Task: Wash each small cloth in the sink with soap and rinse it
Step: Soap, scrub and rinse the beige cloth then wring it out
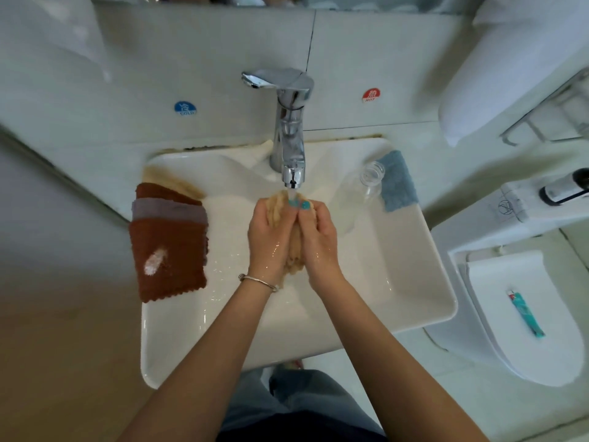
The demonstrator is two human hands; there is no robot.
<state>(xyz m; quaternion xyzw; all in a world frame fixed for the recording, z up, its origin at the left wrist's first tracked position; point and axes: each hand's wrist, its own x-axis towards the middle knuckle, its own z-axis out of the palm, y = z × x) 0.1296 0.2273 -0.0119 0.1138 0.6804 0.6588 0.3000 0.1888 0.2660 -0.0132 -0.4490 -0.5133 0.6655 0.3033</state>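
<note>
A wet beige cloth (294,250) is bunched between my two hands over the white sink (414,282). My left hand (266,237) grips its left side and my right hand (318,237) grips its right side, thumbs meeting on top. Water runs from the chrome tap (291,135) onto the top of the cloth. On the sink's left rim lies a stack of cloths: a brown one (169,260) with a white soap smear, a grey one (169,212), and a beige one (172,183) behind. A blue cloth (396,181) lies on the right rim.
A clear plastic bottle (371,180) lies on the right rim beside the blue cloth. A toilet (526,346) stands at the right, with a teal tube (526,314) on its lid. Cold and hot stickers mark the tiled wall behind the tap.
</note>
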